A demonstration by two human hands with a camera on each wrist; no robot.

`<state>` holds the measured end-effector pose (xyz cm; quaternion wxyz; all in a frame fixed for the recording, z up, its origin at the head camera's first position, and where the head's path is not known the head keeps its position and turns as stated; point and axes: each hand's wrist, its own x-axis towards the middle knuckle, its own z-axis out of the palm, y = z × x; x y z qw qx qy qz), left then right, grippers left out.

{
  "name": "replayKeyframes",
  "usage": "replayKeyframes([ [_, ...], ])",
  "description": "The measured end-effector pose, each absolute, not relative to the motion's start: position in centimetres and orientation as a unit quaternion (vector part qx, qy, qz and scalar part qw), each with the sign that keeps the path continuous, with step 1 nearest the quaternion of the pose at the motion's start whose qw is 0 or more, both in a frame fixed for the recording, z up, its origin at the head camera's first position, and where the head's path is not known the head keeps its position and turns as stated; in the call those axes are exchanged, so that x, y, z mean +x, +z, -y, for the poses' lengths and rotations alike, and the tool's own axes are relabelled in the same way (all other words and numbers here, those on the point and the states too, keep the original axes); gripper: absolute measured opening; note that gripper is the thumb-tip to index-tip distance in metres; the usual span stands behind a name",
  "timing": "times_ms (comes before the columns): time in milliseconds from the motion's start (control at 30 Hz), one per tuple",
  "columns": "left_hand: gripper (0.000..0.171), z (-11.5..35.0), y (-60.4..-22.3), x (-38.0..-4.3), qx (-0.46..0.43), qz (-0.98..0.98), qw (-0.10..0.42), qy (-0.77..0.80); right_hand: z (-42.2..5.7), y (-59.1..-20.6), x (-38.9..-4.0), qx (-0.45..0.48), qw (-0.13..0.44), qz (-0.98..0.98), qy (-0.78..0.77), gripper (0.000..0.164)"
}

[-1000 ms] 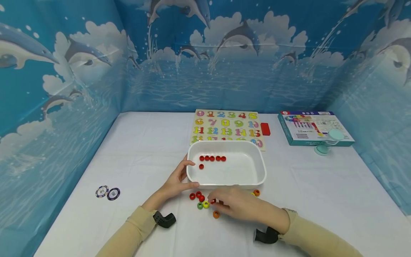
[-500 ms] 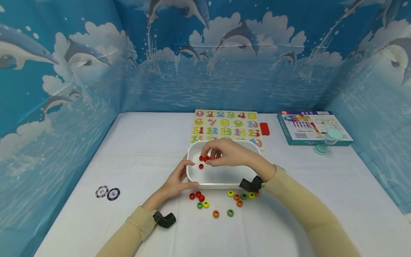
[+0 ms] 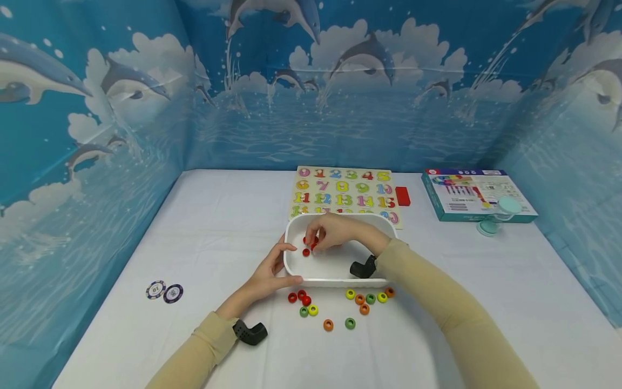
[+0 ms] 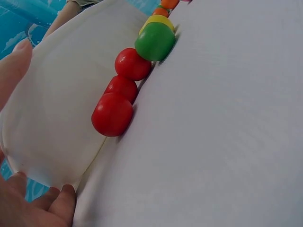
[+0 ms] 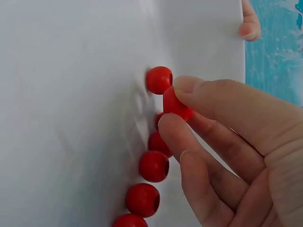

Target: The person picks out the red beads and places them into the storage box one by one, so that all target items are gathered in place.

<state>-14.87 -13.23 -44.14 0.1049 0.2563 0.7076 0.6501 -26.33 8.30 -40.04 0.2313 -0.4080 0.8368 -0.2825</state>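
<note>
My left hand (image 3: 264, 273) grips the left end of a white plastic tray (image 3: 350, 265), its thumb at the near corner and fingers on the rim. Inside the tray, my right hand (image 3: 332, 231) pinches a red bead (image 5: 177, 105) between thumb and index finger. Right beside that bead is a single red bead (image 5: 159, 80) on the tray floor. A row of red beads (image 5: 143, 200) runs past the fingertips, partly hidden by the hand in the head view. Several red beads (image 4: 112, 114) and a green bead (image 4: 155, 41) lie outside, along the tray's near side.
More loose beads, orange (image 3: 328, 324), green (image 3: 350, 323) and yellow (image 3: 350, 294), are scattered in front of the tray. A number board (image 3: 340, 186) lies behind it, partly covered. A game box (image 3: 478, 194) stands at the back right, and two round chips (image 3: 164, 292) lie at left.
My right hand has moved from the beads in front of the tray to inside it with a red bead, then slightly lower toward the lone bead. The left hand has stayed put.
</note>
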Motion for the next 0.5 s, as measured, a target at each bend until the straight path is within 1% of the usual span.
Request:
replayKeyframes([
  [300, 0.06, 13.2, -44.2, -14.9, 0.27, -0.702, 0.091, 0.652, -7.8, -40.5, -26.1, -0.432, 0.215, -0.836, -0.26, 0.017],
  [400, 0.06, 13.1, -44.3, -14.9, 0.267, -0.704, 0.092, 0.651, -7.8, -40.2, -25.9, -0.427, 0.219, -0.839, -0.259, 0.018],
  [500, 0.06, 13.2, -44.2, -14.9, 0.265, -0.706, 0.094, 0.65, -8.0, -39.0, -25.5, -0.42, 0.214, -0.84, -0.269, 0.02],
])
